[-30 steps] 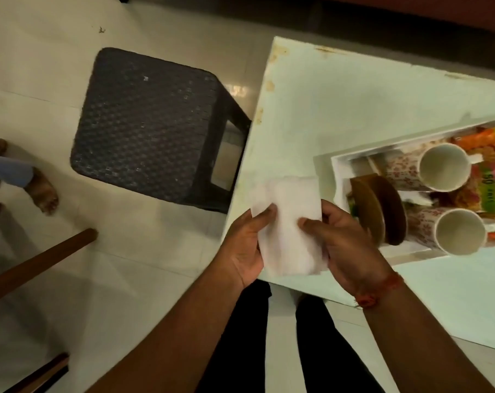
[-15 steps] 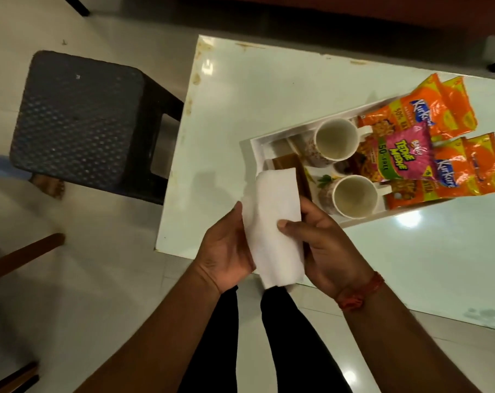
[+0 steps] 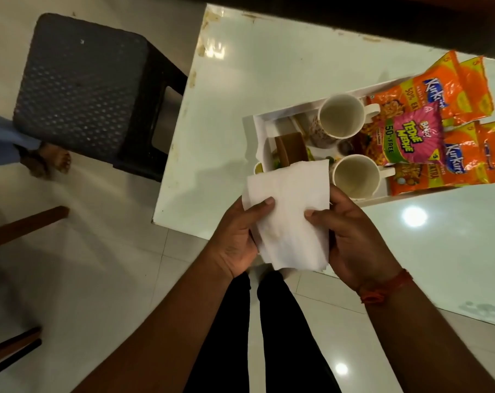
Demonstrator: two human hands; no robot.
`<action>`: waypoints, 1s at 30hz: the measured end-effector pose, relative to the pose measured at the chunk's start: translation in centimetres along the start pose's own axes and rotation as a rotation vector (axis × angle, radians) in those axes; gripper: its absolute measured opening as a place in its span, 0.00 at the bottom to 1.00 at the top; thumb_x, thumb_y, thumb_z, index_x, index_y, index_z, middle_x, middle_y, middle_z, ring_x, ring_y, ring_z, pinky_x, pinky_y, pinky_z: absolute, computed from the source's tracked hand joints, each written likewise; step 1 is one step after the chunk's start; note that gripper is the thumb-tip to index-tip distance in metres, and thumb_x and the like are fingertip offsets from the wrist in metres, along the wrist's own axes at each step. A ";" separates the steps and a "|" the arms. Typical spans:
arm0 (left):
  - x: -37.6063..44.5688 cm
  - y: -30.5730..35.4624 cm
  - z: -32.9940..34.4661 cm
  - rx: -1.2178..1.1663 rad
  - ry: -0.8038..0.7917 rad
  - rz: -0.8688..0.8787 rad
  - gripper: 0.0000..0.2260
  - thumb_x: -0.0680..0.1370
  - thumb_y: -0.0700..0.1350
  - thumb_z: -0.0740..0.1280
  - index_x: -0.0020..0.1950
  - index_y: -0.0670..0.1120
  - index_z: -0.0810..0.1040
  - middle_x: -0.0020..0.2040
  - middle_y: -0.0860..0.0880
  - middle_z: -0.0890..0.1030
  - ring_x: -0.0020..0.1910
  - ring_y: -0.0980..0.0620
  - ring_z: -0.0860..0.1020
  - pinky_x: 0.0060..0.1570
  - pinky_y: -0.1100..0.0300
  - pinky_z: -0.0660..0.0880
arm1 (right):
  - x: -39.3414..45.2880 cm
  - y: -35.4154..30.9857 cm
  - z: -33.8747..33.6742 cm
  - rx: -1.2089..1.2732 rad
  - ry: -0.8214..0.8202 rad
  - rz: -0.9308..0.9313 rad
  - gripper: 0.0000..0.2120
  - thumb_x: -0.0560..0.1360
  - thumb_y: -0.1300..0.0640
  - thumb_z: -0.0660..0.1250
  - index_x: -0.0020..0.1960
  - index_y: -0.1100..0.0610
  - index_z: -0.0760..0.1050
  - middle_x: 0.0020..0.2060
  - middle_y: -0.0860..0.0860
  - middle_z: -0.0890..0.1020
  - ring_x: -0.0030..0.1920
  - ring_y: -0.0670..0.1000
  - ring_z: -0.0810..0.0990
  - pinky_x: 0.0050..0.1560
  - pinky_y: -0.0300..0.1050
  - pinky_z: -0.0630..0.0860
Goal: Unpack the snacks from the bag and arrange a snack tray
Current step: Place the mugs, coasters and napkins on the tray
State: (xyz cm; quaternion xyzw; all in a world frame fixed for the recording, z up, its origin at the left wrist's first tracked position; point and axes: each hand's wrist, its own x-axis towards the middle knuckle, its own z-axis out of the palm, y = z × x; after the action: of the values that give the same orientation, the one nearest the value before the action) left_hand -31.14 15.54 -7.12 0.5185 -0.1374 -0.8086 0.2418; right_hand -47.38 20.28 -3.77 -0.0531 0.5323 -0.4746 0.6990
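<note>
A folded white paper napkin is held upright between both hands, in front of the table's near edge. My left hand pinches its left side with the thumb on top; my right hand grips its right side. Behind it a white tray sits on the pale table. The tray holds two patterned mugs, brown coasters, a pink snack packet and several orange snack packets. The napkin hides the tray's near left corner.
A dark perforated stool stands on the tiled floor left of the table. Another person's foot shows beside it. A brown wooden bar crosses the floor at left. My black-trousered legs are below the hands.
The view has swung left to bring the tray and snack packets into sight. Both hands keep hold of the napkin, which now looks spread a little wider at its top.
</note>
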 end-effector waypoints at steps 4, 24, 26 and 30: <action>-0.1 0.4 -0.7 0.446 0.186 -0.005 0.11 0.77 0.43 0.70 0.59 0.49 0.78 0.54 0.50 0.85 0.55 0.46 0.82 0.56 0.41 0.78 | 0.4 0.3 -0.7 -0.718 0.223 -0.063 0.21 0.76 0.64 0.63 0.64 0.45 0.73 0.57 0.42 0.80 0.57 0.48 0.78 0.58 0.48 0.75; -0.2 0.9 2.9 0.469 0.345 0.065 0.12 0.80 0.40 0.63 0.59 0.51 0.80 0.54 0.50 0.84 0.51 0.47 0.83 0.48 0.46 0.82 | 1.1 3.3 3.5 -1.490 0.279 -0.553 0.26 0.72 0.61 0.72 0.68 0.54 0.70 0.56 0.54 0.78 0.55 0.55 0.77 0.50 0.49 0.81; -0.2 1.1 2.8 0.412 0.361 0.027 0.12 0.80 0.40 0.62 0.59 0.51 0.80 0.54 0.49 0.84 0.51 0.47 0.83 0.47 0.49 0.83 | 1.2 3.5 3.5 -1.487 0.273 -0.564 0.26 0.73 0.58 0.73 0.69 0.53 0.69 0.57 0.53 0.79 0.56 0.54 0.77 0.53 0.49 0.80; -0.2 1.6 2.4 0.271 0.365 -0.021 0.09 0.81 0.48 0.63 0.57 0.47 0.79 0.54 0.46 0.84 0.50 0.45 0.84 0.42 0.51 0.81 | 0.9 3.8 3.6 -1.530 0.185 -0.572 0.28 0.73 0.56 0.73 0.70 0.56 0.69 0.59 0.53 0.80 0.58 0.55 0.76 0.58 0.51 0.79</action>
State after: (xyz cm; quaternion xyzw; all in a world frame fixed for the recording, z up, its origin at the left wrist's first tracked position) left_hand -32.83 14.22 -5.17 0.6855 -0.1934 -0.6778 0.1826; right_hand -42.19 20.12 -5.06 -0.6090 0.7301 -0.1428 0.2751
